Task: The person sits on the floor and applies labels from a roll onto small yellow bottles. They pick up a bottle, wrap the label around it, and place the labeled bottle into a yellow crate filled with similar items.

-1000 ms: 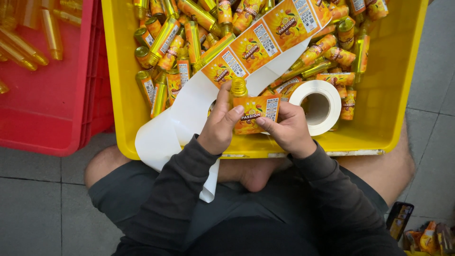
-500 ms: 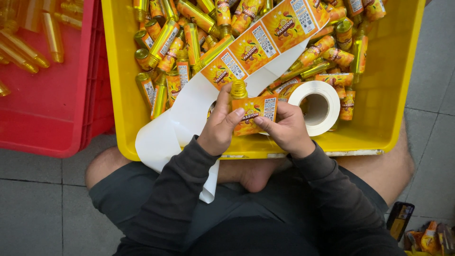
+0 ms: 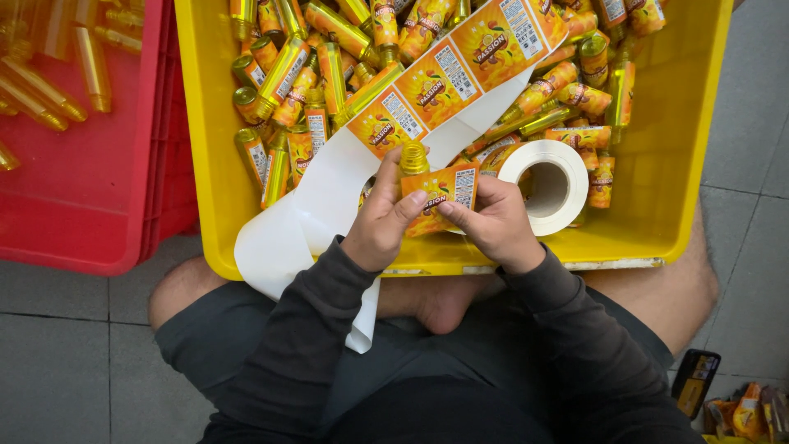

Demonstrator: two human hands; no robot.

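My left hand (image 3: 380, 222) and my right hand (image 3: 493, 222) together hold a small gold-capped bottle (image 3: 421, 177) over the near rim of a yellow crate (image 3: 205, 164). An orange label is half wrapped round the bottle, and both thumbs press on it. A strip of orange labels on white backing paper (image 3: 436, 82) runs diagonally across the crate. The bare backing (image 3: 288, 230) hangs over the crate's rim onto my lap. A white label roll (image 3: 551, 185) lies right of my right hand.
The yellow crate holds several labelled bottles (image 3: 288, 90). A red crate (image 3: 90, 181) at left holds unlabelled yellow bottles (image 3: 49, 99). I sit cross-legged on grey floor tiles (image 3: 756, 131). Small packets (image 3: 740, 407) lie at the lower right.
My hands stay in place on the bottle. The fingers have shifted slightly along the label.
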